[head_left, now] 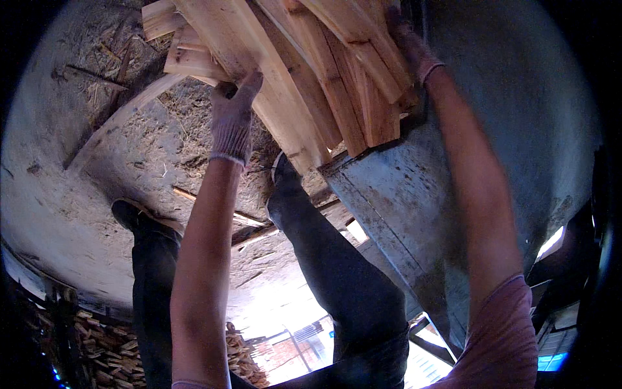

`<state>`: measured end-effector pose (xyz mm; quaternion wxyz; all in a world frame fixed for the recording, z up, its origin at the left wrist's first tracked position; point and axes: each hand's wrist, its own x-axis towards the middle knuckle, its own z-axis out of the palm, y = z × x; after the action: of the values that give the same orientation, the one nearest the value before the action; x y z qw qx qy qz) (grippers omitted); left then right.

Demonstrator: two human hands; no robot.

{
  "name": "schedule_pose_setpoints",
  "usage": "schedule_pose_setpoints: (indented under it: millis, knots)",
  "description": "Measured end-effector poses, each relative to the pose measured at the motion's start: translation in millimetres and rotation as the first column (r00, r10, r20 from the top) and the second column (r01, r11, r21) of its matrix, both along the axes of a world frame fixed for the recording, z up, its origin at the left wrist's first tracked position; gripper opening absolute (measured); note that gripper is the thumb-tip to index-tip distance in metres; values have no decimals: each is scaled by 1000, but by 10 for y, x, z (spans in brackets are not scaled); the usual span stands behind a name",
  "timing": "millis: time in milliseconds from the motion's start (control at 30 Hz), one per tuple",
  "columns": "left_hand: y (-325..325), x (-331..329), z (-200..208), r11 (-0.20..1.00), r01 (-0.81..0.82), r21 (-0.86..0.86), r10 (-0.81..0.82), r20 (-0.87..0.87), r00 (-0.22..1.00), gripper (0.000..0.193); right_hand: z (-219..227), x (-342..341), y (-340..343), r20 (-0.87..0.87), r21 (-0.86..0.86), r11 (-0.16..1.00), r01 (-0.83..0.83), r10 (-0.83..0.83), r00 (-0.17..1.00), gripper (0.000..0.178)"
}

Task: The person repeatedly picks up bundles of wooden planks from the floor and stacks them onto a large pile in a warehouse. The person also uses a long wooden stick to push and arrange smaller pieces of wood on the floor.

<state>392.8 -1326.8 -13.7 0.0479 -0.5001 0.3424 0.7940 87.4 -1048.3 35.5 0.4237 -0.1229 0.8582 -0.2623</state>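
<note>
Boards (pixel 285 78): loose timber stack, top centre, btwn L hand (pixel 233 120) & R hand (pixel 415 52); lower ends by edge of grey panel (pixel 395 188), contact w/ panel unconfirmed. L thumb spread away from fingers, laid on outer board's face; fingertips out of sight by short pcs (pixel 193 63), so closure can't be verified. R fingers at far side of stack, too dark: spread or together, can't tell. Rec.: keep inward pressure even both sides & support from below, as pcs lie at differing angles and inner ones would likely slip first. Square ends before shifting load. Mind footing: debris on floor (pixel 149 142) nr R shoe (pixel 283 170). Obs. limits: upper ends of stack cut off by frame; bright area, bottom centre, overexposed; periphery lost in black rim.
</note>
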Motion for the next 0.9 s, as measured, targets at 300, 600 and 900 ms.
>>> schedule_pose_setpoints:
  millis: [300, 600, 900]
  knots:
    - [-102, 71, 269, 920, -82, 383, 127, -92, 988, 62, 376, 976, -901, 30, 0, 857, 515, -514, 857, 64]
    - [-921, 392, 411, 911, 314, 269, -307, -69, 949, 68, 47, 1637, -755, 147, -71, 755, 652, -638, 756, 72]
    - [-1106, 370, 526, 888, 391, 242, -376, -106, 920, 60, 635, 1861, -1353, 411, -125, 398, 909, -813, 412, 56]
